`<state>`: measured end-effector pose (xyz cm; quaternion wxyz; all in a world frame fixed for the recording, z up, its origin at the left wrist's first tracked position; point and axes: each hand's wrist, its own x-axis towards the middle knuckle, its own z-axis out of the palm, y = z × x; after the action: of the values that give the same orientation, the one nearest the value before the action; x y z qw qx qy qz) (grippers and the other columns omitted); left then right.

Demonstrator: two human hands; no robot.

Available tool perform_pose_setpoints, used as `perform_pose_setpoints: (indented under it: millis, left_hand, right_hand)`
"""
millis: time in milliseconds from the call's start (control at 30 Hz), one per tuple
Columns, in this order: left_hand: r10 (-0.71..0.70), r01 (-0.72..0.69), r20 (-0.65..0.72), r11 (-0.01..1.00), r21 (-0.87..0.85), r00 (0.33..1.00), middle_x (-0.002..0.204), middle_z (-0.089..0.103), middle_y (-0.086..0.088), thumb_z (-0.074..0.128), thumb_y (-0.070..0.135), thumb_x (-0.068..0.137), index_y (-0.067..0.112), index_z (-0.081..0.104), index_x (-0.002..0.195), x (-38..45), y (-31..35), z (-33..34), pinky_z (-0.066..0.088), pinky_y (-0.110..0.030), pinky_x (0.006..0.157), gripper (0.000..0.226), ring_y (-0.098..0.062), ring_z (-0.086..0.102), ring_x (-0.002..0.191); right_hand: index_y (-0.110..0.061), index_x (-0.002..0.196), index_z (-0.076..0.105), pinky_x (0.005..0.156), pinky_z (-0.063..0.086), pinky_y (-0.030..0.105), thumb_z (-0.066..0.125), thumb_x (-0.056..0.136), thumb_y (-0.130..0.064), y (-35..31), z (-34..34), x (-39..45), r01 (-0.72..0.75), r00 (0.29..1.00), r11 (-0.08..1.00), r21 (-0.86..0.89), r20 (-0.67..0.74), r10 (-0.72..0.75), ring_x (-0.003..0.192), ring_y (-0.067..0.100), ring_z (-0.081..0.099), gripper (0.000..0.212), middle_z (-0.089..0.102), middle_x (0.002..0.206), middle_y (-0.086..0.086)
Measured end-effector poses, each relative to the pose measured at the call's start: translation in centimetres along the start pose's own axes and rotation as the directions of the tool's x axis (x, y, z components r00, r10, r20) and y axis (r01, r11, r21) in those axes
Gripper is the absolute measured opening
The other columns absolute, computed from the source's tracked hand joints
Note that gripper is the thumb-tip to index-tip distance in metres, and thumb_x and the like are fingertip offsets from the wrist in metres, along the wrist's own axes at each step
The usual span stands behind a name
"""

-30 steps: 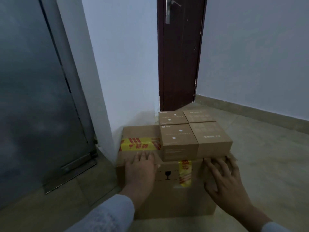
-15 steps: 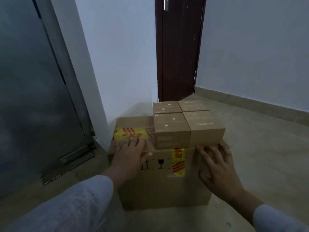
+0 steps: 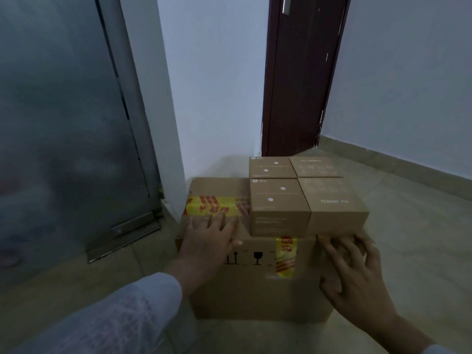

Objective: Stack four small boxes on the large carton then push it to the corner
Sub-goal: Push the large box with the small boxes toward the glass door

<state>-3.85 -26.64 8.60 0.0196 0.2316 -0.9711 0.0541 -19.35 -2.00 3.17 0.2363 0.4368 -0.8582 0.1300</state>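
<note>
Carton [image 3: 255,290] sits by white wall [image 3: 217,85] and dark door [image 3: 301,85]

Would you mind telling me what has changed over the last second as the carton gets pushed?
The large carton has slid closer to the white wall. Nothing was grasped or released: the left hand and right hand stay flat on its near top edge. The four small boxes remain in place on top.
</note>
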Motion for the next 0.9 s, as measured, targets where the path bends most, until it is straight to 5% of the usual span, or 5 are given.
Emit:
perform_pose_setpoints:
  millis: [467, 633, 700, 800, 900]
  left_hand:
    - [-0.183, 0.184, 0.073, 0.983, 0.001, 0.98, 0.159, 0.006, -0.009, 0.017, 0.051, 0.094, 0.025, 0.003, 0.147, -3.8, 2.4, -1.0, 0.012, -0.06, 0.113, 0.061, -0.036, 0.014, 0.144]
    - [-0.213, 0.209, 0.081, 0.977, 0.051, 0.974, 0.159, 0.011, -0.008, 0.014, 0.053, 0.093, 0.026, 0.007, 0.147, -4.3, 0.3, -1.1, 0.018, -0.056, 0.113, 0.06, -0.033, 0.018, 0.143]
    - [-0.224, 0.217, 0.095, 0.973, 0.077, 0.97, 0.156, 0.024, -0.01, 0.012, 0.053, 0.093, 0.027, 0.019, 0.145, -5.2, -0.9, -1.3, 0.026, -0.057, 0.109, 0.059, -0.034, 0.03, 0.139]
    - [-0.264, 0.262, 0.139, 0.964, 0.037, 0.954, 0.118, 0.067, -0.014, 0.004, 0.053, 0.092, 0.022, 0.062, 0.118, -7.0, -3.3, -1.3, 0.053, -0.058, 0.076, 0.071, -0.037, 0.067, 0.096]
    - [-0.301, 0.297, 0.149, 0.953, 0.051, 0.942, 0.107, 0.072, -0.013, 0.002, 0.052, 0.093, 0.019, 0.068, 0.109, -9.3, -6.3, 0.1, 0.054, -0.053, 0.068, 0.076, -0.036, 0.07, 0.085]
  right_hand:
    - [-0.026, 0.139, 0.031, 0.103, 0.027, 0.049, 0.036, 0.084, -0.052, 1.5, 0.6, 1.3, 0.14, 0.99, 0.984, 0.108, -0.019, -0.139, 0.124, 0.047, 0.031, 0.061, 0.043, 0.128, 0.009]
    - [-0.025, 0.139, 0.034, 0.1, 0.035, 0.06, 0.057, 0.068, -0.044, -0.1, 1.4, 2.2, 0.156, 0.986, 0.979, 0.13, 0.03, -0.161, 0.125, 0.048, 0.032, 0.078, 0.047, 0.129, 0.01]
    - [-0.025, 0.14, 0.035, 0.1, 0.035, 0.061, 0.059, 0.067, -0.044, -1.3, 1.6, 2.1, 0.175, 0.983, 0.973, 0.147, 0.03, -0.182, 0.124, 0.049, 0.034, 0.079, 0.048, 0.128, 0.01]
    - [-0.024, 0.139, 0.036, 0.096, 0.037, 0.063, 0.061, 0.065, -0.043, -3.7, 1.8, 2.0, 0.219, 0.976, 0.959, 0.18, -0.021, -0.219, 0.12, 0.048, 0.038, 0.081, 0.046, 0.127, 0.006]
    - [-0.025, 0.138, 0.036, 0.095, 0.036, 0.064, 0.06, 0.063, -0.041, -7.1, 2.0, 1.9, 0.279, 0.96, 0.938, 0.206, -0.074, -0.27, 0.116, 0.047, 0.041, 0.081, 0.045, 0.126, 0.004]
